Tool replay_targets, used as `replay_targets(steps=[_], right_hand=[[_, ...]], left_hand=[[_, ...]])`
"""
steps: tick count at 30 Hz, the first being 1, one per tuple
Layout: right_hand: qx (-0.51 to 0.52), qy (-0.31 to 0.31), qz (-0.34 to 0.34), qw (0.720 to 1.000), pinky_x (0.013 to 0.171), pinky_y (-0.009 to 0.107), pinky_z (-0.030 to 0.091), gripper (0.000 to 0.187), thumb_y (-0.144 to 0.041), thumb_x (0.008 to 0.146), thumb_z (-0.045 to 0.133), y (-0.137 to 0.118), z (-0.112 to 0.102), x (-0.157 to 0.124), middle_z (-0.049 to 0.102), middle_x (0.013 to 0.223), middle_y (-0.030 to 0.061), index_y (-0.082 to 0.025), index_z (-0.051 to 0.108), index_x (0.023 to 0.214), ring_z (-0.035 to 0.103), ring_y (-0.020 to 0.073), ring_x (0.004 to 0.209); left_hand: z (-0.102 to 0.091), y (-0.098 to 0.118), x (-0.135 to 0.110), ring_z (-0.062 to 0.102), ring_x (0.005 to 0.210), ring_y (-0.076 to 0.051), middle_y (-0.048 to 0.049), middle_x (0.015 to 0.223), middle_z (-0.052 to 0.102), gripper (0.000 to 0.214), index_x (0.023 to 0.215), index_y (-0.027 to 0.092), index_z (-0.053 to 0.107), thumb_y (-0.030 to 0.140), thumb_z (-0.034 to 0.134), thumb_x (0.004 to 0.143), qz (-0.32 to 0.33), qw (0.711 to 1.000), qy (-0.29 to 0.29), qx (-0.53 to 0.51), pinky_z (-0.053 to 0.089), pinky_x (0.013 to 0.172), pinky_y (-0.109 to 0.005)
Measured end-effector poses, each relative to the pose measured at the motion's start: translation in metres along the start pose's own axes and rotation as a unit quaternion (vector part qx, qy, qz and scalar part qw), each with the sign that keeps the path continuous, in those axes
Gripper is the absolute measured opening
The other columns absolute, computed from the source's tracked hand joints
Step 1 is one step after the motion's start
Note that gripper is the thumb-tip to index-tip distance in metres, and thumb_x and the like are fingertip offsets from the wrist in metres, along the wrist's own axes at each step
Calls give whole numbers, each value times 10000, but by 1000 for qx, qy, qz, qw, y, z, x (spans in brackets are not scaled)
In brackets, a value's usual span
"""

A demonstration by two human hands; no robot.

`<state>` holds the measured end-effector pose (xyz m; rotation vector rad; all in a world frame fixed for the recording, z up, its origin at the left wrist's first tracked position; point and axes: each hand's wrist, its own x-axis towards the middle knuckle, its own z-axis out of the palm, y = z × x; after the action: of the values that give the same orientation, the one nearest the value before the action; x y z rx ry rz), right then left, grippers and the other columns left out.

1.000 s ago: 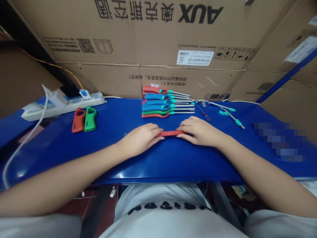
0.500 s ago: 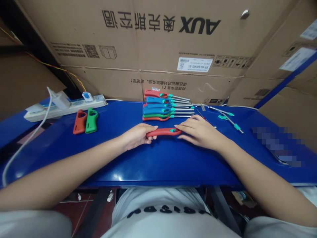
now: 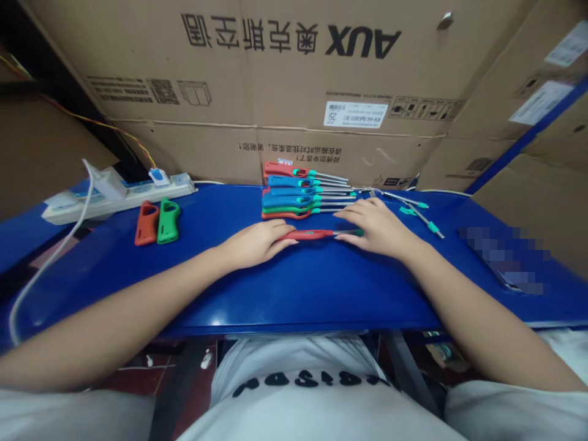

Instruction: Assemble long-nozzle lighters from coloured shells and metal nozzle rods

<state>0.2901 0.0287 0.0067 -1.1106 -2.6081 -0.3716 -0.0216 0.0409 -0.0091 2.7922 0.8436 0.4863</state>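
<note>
A red long-nosed lighter (image 3: 309,234) with a green collar lies on the blue table (image 3: 285,282) between my hands. My left hand (image 3: 253,242) is closed over its handle end. My right hand (image 3: 376,225) rests on its nozzle end, fingers bent down onto it. Just beyond lies a row of several finished lighters (image 3: 294,196) in red, blue and green, their metal tubes pointing right.
Two empty handle shells, one red (image 3: 146,223) and one green (image 3: 168,220), lie at the left. A white power strip (image 3: 114,197) with plugs and a cable sits behind them. Loose metal tubes with teal collars (image 3: 420,211) lie at the right. Cardboard boxes (image 3: 294,92) wall off the back.
My hands have slid the red lighter a little away from me, toward the row. My right hand moved rightward along it, uncovering more of its body and the green collar.
</note>
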Motion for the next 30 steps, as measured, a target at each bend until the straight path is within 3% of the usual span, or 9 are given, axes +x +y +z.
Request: replay_targets(steps=[5, 11, 15, 19, 24, 30], right_hand=[[63, -5, 5, 998, 954, 428, 367, 234, -381, 970, 593, 22, 0, -5, 783, 993, 77, -209, 751, 990, 667, 245, 965], [37, 11, 32, 999, 975, 456, 370, 350, -428, 896, 676, 29, -9, -11, 751, 1142, 127, -189, 725, 1147, 639, 306, 1097], [36, 6, 46, 998, 953, 445, 375, 245, -352, 942, 602, 34, -7, -12, 770, 985, 127, -172, 755, 1006, 654, 289, 992], [103, 4, 8, 995, 952, 420, 370, 273, -368, 983, 535, 16, 3, -4, 758, 981, 119, -175, 726, 1016, 642, 257, 959], [149, -67, -4, 986, 839, 367, 397, 322, -332, 1031, 383, -13, 11, 7, 658, 848, 99, -171, 605, 863, 561, 219, 806], [272, -99, 12, 957, 726, 308, 383, 304, -349, 1034, 355, -16, 14, 3, 565, 767, 35, -204, 486, 801, 508, 180, 721]], left_hand=[[-8, -4, 0, 668, 1098, -252, -120, 1145, 707, 418, 1219, 158, 656, 439, 394, 1054, -3, 1000, 26, 0, 523, 974, -368], [-14, -2, -1, 653, 1153, -268, -128, 1283, 671, 464, 1368, 167, 583, 447, 390, 1052, -13, 999, 36, 29, 517, 999, -393], [-16, -2, -1, 653, 1151, -255, -119, 1278, 673, 477, 1416, 182, 547, 448, 387, 1054, -1, 999, 44, 27, 515, 1001, -377], [-10, -1, -1, 647, 1162, -250, -124, 1288, 666, 454, 1360, 165, 584, 438, 381, 1059, 10, 999, 40, 30, 515, 1007, -378], [-7, 3, -2, 627, 1190, -255, -126, 1324, 623, 430, 1346, 180, 581, 440, 413, 1049, 26, 993, 40, 104, 537, 968, -368], [-8, 5, -3, 634, 1121, -258, -133, 1201, 642, 396, 1350, 168, 560, 387, 466, 1035, 62, 984, 73, 151, 547, 911, -364]])
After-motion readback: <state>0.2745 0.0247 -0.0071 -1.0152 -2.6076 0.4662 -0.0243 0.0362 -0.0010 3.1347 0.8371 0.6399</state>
